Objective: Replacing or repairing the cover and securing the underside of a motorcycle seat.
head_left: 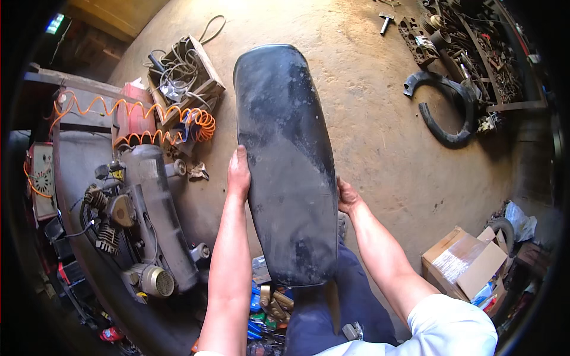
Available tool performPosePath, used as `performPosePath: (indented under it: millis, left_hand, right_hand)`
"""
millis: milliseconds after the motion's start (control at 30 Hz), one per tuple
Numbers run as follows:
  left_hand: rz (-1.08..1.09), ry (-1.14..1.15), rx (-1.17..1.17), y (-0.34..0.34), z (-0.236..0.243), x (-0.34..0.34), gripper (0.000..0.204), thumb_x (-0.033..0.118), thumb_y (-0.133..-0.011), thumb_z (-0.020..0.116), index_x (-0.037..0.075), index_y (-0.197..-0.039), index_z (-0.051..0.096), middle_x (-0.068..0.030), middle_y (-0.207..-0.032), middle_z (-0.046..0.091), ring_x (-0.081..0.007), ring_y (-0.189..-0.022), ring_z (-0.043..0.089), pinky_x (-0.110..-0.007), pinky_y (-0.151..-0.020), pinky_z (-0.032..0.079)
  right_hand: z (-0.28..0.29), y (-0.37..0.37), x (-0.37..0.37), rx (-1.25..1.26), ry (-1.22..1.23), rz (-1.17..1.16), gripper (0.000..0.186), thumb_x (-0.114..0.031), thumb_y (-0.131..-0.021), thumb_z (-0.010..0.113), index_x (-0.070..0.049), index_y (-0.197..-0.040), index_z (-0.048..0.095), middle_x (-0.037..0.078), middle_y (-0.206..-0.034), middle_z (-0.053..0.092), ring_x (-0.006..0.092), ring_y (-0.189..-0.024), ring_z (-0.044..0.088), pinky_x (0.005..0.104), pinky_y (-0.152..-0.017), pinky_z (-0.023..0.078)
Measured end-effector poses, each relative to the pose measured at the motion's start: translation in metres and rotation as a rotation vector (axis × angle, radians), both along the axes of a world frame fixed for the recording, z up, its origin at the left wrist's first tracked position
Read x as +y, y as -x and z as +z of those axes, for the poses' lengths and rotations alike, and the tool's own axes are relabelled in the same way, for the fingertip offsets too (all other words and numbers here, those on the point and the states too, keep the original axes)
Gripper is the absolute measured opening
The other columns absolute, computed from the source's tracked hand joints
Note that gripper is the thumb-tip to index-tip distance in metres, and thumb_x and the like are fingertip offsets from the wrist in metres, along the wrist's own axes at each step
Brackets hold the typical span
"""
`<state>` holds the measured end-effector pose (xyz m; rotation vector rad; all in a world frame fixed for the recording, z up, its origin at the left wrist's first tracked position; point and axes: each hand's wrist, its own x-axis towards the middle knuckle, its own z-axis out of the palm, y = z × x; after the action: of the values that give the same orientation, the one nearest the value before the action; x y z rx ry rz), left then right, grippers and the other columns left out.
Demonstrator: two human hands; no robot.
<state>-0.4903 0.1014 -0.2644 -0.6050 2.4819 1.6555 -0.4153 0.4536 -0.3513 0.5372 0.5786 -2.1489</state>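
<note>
A long black padded seat (286,160), like a motorcycle's, with scuffed and dusty patches, fills the middle of the head view, held lengthwise above my legs. My left hand (238,172) grips its left edge, thumb pointing up along the side and fingers mostly hidden. My right hand (347,196) is wrapped on its right edge a little lower, its fingertips partly behind the seat.
An air compressor (142,219) with coiled orange hose (202,124) stands left, near a wooden crate of cables (205,74). A curved black tube (454,136) and shelves of metal parts (487,53) are upper right. An open cardboard box (451,258) sits lower right. Tools (258,323) lie below.
</note>
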Motion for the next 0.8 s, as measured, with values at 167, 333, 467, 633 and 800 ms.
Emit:
performPosePath:
  millis: [167,333,467,633,800]
  left_hand:
    - [0.184,-0.750,-0.257,-0.006,0.020,-0.015,0.080,0.071,-0.104,0.046,0.004,-0.145,0.059,-0.0120,-0.133,0.069,-0.0232,-0.119,0.068,-0.041,-0.101,0.056]
    - [0.137,-1.111,-0.275,-0.022,0.032,-0.042,0.083,0.072,-0.106,0.038,0.006,-0.153,0.052,-0.0148,-0.144,0.064,-0.0300,-0.127,0.065,-0.045,-0.107,0.055]
    - [0.265,-0.991,-0.119,-0.066,0.039,-0.104,0.082,0.070,-0.106,0.040,0.009,-0.160,0.044,-0.0121,-0.160,0.051,-0.0325,-0.144,0.051,-0.049,-0.120,0.044]
    - [0.297,-0.794,0.033,-0.095,0.088,-0.155,0.081,0.071,-0.106,0.040,0.009,-0.157,0.047,-0.0135,-0.157,0.052,-0.0327,-0.140,0.055,-0.050,-0.118,0.045]
    - [0.194,-1.014,-0.007,-0.147,0.089,-0.162,0.079,0.071,-0.106,0.039,0.009,-0.155,0.049,-0.0132,-0.155,0.054,-0.0323,-0.136,0.057,-0.049,-0.116,0.047]
  right_hand:
    - [0.057,-0.006,-0.025,0.159,0.007,-0.029,0.074,-0.048,-0.087,0.086,-0.007,-0.143,0.061,0.004,-0.132,0.071,0.0186,-0.120,0.068,0.0395,-0.104,0.055]
    - [0.181,0.025,-0.072,0.359,-0.236,0.125,0.059,-0.021,-0.095,0.083,-0.002,-0.145,0.056,0.006,-0.128,0.070,0.0157,-0.115,0.067,0.0368,-0.103,0.055]
    - [0.215,0.019,-0.145,0.496,-0.076,0.179,0.060,-0.018,-0.095,0.083,0.000,-0.145,0.057,0.005,-0.131,0.070,0.0133,-0.116,0.064,0.0339,-0.105,0.053]
    - [0.197,0.013,-0.197,0.580,0.075,0.295,0.057,-0.020,-0.096,0.082,0.000,-0.144,0.059,0.005,-0.132,0.069,0.0138,-0.118,0.064,0.0350,-0.106,0.052]
    - [0.347,-0.029,-0.242,1.239,-0.372,0.272,0.046,-0.015,-0.086,0.079,0.003,-0.124,0.060,0.022,-0.114,0.069,0.0364,-0.107,0.069,0.0451,-0.093,0.055]
